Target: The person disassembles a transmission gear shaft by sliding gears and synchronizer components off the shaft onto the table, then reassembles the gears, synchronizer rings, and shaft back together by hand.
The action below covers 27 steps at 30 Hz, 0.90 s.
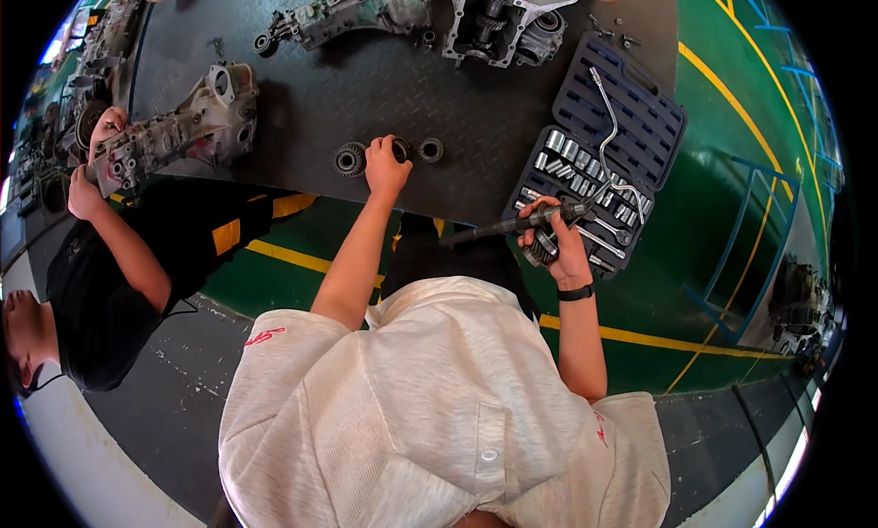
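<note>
My left hand (386, 169) is closed on a small dark gear (401, 149) at the near edge of the table, and its fingers hide much of it. On one side lies a larger toothed gear (349, 159), on the other a smaller ring gear (431, 150). Out past the table's edge, my right hand (565, 244) grips a long transmission shaft (494, 229), which lies roughly level with its splined end toward the socket set. A gear (544, 247) sits under the shaft against the same hand's fingers; I cannot tell whether it is fixed to the shaft.
An open socket case (622, 107) lies at the right with a bent wrench (604, 116) across it. Gearbox housings (366, 20) and an opened case with gears (494, 25) stand at the back. At left, a co-worker's hands (87, 194) touch another housing (197, 125) on the dark table (293, 98).
</note>
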Motion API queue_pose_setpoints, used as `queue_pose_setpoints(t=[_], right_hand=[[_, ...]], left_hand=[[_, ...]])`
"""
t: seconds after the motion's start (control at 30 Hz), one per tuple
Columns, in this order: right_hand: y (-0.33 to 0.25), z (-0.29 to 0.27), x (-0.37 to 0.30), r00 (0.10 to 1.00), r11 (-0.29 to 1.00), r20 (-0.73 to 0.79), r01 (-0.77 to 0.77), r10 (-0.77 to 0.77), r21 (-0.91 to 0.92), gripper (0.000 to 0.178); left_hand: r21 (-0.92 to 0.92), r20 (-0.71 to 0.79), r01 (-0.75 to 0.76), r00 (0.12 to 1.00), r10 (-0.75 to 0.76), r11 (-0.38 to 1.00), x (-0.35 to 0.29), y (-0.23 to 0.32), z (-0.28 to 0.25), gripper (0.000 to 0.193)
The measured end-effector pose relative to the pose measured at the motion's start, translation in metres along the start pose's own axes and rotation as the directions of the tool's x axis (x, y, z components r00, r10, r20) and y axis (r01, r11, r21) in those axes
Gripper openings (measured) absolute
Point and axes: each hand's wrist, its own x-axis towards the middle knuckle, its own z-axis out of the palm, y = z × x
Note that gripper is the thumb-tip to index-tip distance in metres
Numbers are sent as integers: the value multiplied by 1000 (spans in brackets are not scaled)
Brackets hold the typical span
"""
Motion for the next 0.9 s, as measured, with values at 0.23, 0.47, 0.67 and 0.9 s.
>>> queue_pose_setpoints(t=[0.23,0.47,0.67,0.9], right_hand=[[4,-2,-4,1000,1000,-19,-16,16,9,39],[7,-4,-8,1000,998,-20,-6,7,55,34],[4,-9,-11,1000,1000,-20,7,-6,23,36],[3,-12,-9,999,994,-52,21,-16,107,33]], left_hand=[[10,-64,-50,997,50,999,9,-1,7,64],[101,26,-112,994,110,989,18,2,4,67],[130,51,-140,990,135,982,20,3,12,68],[154,116,-149,984,132,977,27,-6,19,67]])
